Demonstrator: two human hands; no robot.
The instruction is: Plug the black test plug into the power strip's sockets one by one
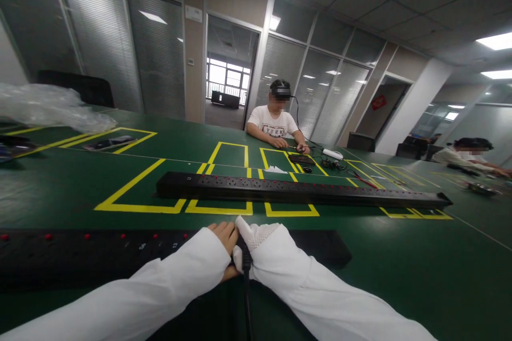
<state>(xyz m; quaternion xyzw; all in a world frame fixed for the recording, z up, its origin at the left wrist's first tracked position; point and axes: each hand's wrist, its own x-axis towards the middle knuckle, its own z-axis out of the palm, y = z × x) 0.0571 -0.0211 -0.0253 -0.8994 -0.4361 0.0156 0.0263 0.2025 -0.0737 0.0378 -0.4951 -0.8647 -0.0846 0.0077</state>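
My left hand (pixel 226 240) is bare, in a white sleeve, with its fingers curled against the near black power strip (pixel 100 256). Right beside it, my right hand (pixel 253 240) wears a white dotted glove and closes around a black plug and cable (pixel 246 277) at the strip. The two hands touch each other. The cable runs down toward me between my arms. The strip lies along the near edge of the green table (pixel 400 266) and shows several red switch lights.
A second long black power strip (pixel 296 191) lies across the table over yellow taped boxes. A seated person in a white T-shirt (pixel 276 122) works opposite; another person (pixel 468 154) sits far right. Crumpled clear plastic (pixel 48 106) lies at far left.
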